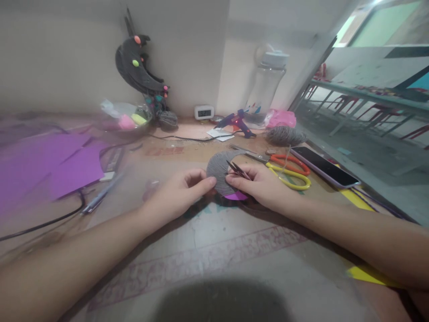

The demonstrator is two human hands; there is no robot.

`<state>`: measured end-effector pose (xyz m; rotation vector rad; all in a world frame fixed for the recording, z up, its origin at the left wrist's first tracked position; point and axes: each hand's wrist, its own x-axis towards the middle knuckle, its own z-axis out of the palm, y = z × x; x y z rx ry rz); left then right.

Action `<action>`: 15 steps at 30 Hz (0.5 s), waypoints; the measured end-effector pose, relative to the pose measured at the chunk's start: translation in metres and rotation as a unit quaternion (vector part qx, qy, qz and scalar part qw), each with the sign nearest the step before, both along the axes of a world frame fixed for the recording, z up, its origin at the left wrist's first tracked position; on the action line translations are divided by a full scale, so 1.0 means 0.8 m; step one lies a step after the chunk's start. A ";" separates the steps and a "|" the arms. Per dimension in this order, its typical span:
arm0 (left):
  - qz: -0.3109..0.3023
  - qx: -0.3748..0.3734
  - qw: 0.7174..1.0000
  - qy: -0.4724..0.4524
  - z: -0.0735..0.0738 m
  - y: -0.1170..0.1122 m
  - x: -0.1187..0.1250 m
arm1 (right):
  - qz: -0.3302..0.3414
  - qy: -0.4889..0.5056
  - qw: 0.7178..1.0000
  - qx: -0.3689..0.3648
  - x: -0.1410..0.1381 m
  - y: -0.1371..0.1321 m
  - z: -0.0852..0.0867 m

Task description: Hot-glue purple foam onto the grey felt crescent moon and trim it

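Note:
A crescent wrapped in grey yarn (217, 172) is held just above the table, with a bit of purple showing at its lower edge. My left hand (187, 190) pinches its left side between thumb and fingers. On the other side, my right hand (264, 185) is closed around small pointed snips (237, 169), whose two dark blades point up and left. Its fingertips also touch the crescent. Scissors with one orange and one yellow handle (291, 172) lie just beyond my right hand.
A blue glue gun (236, 123) with a red light stands at the back, near a small clock (203, 112), a bottle (266, 85) and grey yarn (284, 135). A phone (325, 166) lies right; purple sheets (77, 165) lie left. A dark decorated crescent (134, 67) is against the wall.

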<state>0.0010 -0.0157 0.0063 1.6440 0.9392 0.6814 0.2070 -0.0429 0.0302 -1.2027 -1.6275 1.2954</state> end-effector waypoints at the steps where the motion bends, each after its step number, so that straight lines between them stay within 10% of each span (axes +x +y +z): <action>1: 0.003 0.000 1.000 -0.005 0.000 0.000 0.000 | -0.004 0.002 1.000 -0.002 0.001 0.000 -0.001; 15: -0.006 -0.015 0.998 -0.065 0.003 -0.002 0.005 | -0.039 -0.040 0.998 0.038 0.006 0.002 -0.005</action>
